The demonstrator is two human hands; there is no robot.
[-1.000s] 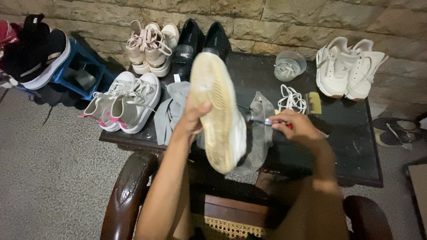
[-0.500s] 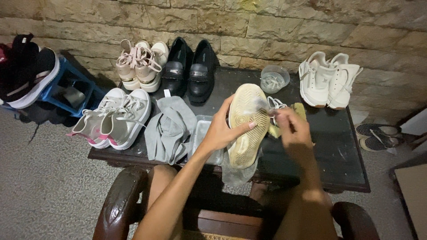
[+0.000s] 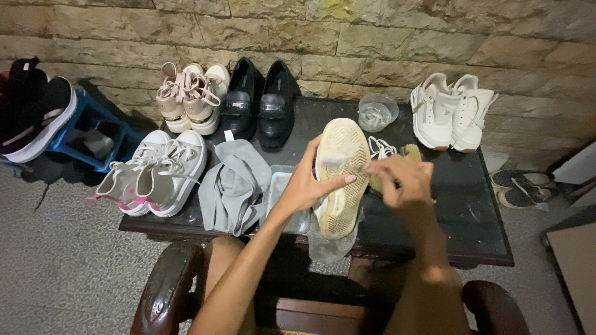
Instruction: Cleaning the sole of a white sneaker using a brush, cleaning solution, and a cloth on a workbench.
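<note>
My left hand (image 3: 308, 184) grips a pale sneaker (image 3: 340, 177) by its side and holds it sole-up over the dark table (image 3: 467, 214). The yellowed sole faces me. My right hand (image 3: 404, 185) is closed on a small brush, mostly hidden by the fingers, and presses against the sole's right edge near the toe. A grey rag (image 3: 328, 247) hangs under the shoe over the table's front edge.
On the table: grey sneakers (image 3: 158, 175), beige sneakers (image 3: 189, 99), black loafers (image 3: 257, 105), white sneakers (image 3: 450, 111), a grey cloth (image 3: 233, 183), a clear tray (image 3: 280, 186), a clear bowl (image 3: 377, 111), white laces (image 3: 380, 147). A blue stool (image 3: 87, 133) stands left; sandals (image 3: 521, 186) lie right.
The shoe has come down from close to my face to just above the table. My right hand has moved left from beside the rag onto the sole.
</note>
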